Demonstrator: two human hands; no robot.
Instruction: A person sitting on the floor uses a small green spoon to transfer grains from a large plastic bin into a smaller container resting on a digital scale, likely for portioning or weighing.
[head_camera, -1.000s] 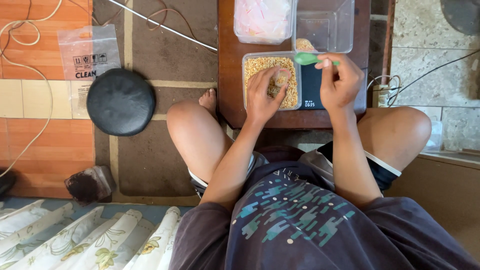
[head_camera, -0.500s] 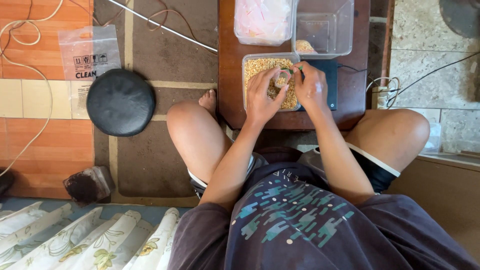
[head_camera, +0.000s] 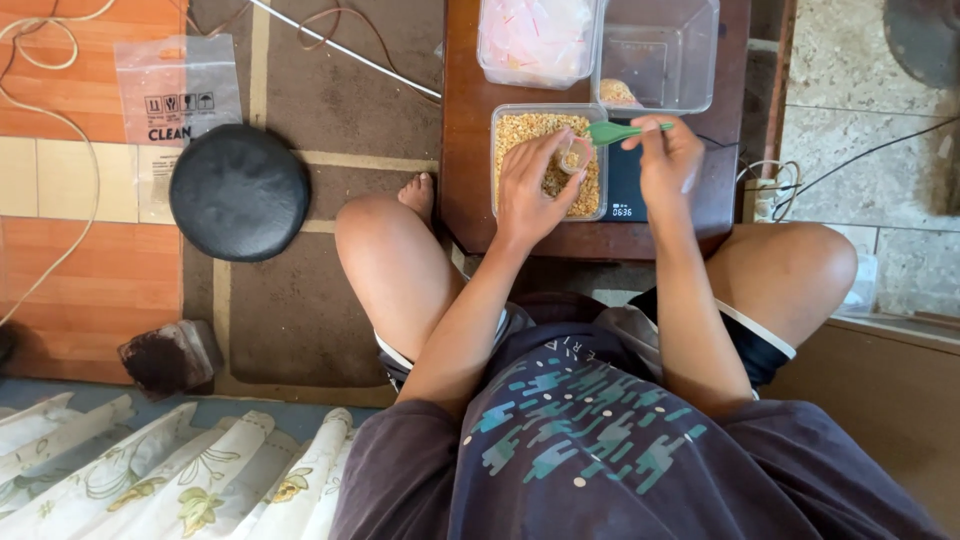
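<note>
We see a small dark-brown wooden bench (head_camera: 465, 150) with a smooth, glossy top, set between the person's bare knees. On it stands a clear plastic tub (head_camera: 497, 160), rectangular with rounded corners, filled nearly to the rim with coarse tan grain (head_camera: 520, 130). The left hand (head_camera: 530, 190) hovers over this tub, its fingers curled around a small clear pouch (head_camera: 570, 157) that already holds a little of the same grain. The right hand (head_camera: 668, 160) is pinched on the thin handle of a green plastic spoon (head_camera: 608, 131), whose bowl sits just beside the mouth of the pouch. The two hands are near each other but not touching.

Under the right hand lies a flat black scale (head_camera: 628, 185) with a lit digital readout at its near edge. Behind it stands a larger clear square container (head_camera: 690, 60), almost bare, with a small heap of grain in its near left corner. Beside that, to the left, another clear container (head_camera: 535, 40) holds crumpled thin plastic bags with red strips.

On the floor to the left we see a brown woven mat (head_camera: 300, 280), a round black matte cushion (head_camera: 238, 192), a clear zip bag (head_camera: 175, 90) and loose pale cables (head_camera: 60, 60) on orange tiles.
</note>
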